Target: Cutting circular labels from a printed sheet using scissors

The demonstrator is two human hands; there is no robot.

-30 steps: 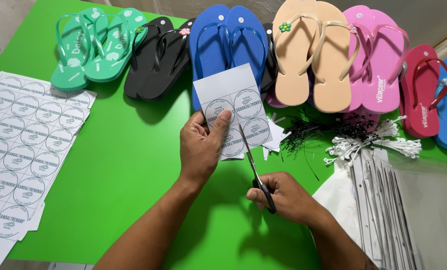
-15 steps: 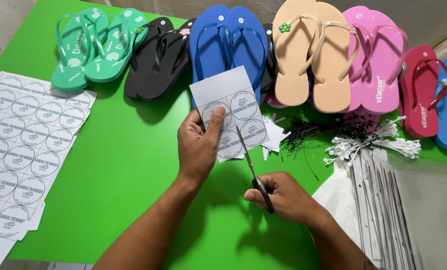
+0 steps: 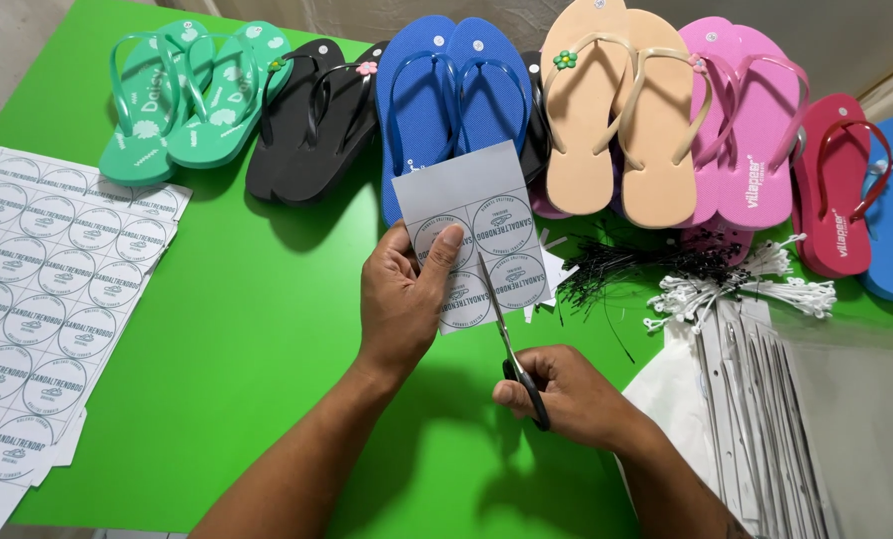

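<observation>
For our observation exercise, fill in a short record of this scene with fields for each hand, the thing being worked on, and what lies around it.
Left hand: left hand holds a small sheet of round labels upright, thumb on its front
Right hand: right hand grips scissors, blades in the sheet's lower edge, between the label columns
Surface: green table
Left side: larger label sheets lying flat
Far edge: row of flip-flops, green, black, blue, tan, pink, red
Right side: black and white plastic ties; clear bags

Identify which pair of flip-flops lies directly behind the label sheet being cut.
The blue pair, between the black pair and the beige pair; the sheet overlaps its heels.
</observation>
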